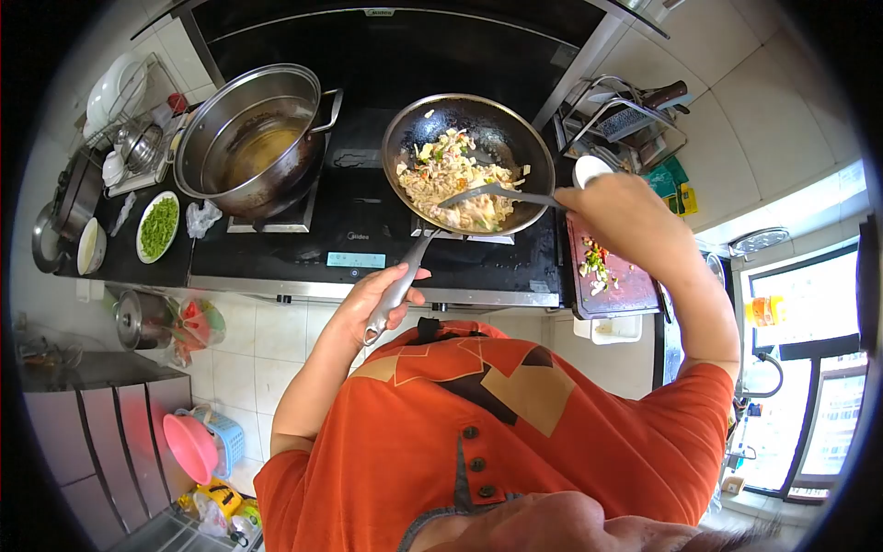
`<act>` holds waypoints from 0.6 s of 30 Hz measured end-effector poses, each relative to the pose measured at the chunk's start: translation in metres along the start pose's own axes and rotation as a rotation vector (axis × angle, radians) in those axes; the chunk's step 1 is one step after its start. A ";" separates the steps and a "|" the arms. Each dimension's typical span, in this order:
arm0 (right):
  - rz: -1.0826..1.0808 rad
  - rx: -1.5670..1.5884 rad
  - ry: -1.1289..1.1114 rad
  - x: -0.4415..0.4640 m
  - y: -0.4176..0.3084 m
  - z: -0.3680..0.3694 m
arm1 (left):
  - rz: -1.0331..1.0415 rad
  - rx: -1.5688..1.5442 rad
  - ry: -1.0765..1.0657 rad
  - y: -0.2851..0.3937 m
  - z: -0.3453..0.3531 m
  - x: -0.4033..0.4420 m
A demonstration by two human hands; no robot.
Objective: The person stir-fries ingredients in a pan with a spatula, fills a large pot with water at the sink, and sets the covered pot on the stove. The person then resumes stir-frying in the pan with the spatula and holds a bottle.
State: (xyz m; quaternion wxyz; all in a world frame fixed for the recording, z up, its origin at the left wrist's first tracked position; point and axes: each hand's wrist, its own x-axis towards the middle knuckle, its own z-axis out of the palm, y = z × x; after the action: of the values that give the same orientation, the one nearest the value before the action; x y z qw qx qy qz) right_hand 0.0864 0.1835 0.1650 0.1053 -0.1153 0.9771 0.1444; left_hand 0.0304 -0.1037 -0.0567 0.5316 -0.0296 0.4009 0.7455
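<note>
My left hand (pixel 377 299) is closed around the grey handle of a wok (pixel 535 133) on the right burner. In the wok lies a chopped, pale food mixture (pixel 451 175) with bits of green and orange. My right hand (pixel 612 216) grips the end of a dark spatula (pixel 497 190), whose blade rests in the food. Just behind that hand shows a white rounded thing (pixel 590 169) that I cannot make out. Beside the wok, partly under my right forearm, a cutting board (pixel 635 293) carries chopped red and green peppers (pixel 598 267).
A large steel pot (pixel 207 124) with some liquid sits on the left burner of the black stove (pixel 359 198). Left of it are a plate of chopped greens (pixel 158 227) and a white bowl (pixel 90 247). A rack with a grater (pixel 625 120) stands at the back right.
</note>
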 end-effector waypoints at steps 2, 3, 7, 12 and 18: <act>-0.028 0.008 0.003 -0.010 -0.012 0.003 | -0.005 -0.006 -0.003 0.002 0.000 0.000; -0.055 0.022 0.005 -0.011 -0.017 0.007 | -0.014 -0.009 -0.005 0.002 0.000 -0.001; 0.011 -0.045 0.084 0.047 -0.031 0.065 | -0.015 0.039 -0.008 0.002 0.002 0.000; 0.247 -0.003 0.176 0.082 0.007 0.067 | -0.001 0.053 0.066 0.002 0.007 -0.002; 0.191 -0.030 0.269 0.110 0.032 0.118 | -0.005 0.049 -0.009 0.000 0.000 -0.001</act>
State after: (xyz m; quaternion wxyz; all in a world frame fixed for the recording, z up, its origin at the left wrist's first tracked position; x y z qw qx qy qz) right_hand -0.0058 0.2286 0.0362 -0.0425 -0.0417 0.9866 0.1518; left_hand 0.0305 -0.1050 -0.0560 0.5356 -0.0144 0.4167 0.7344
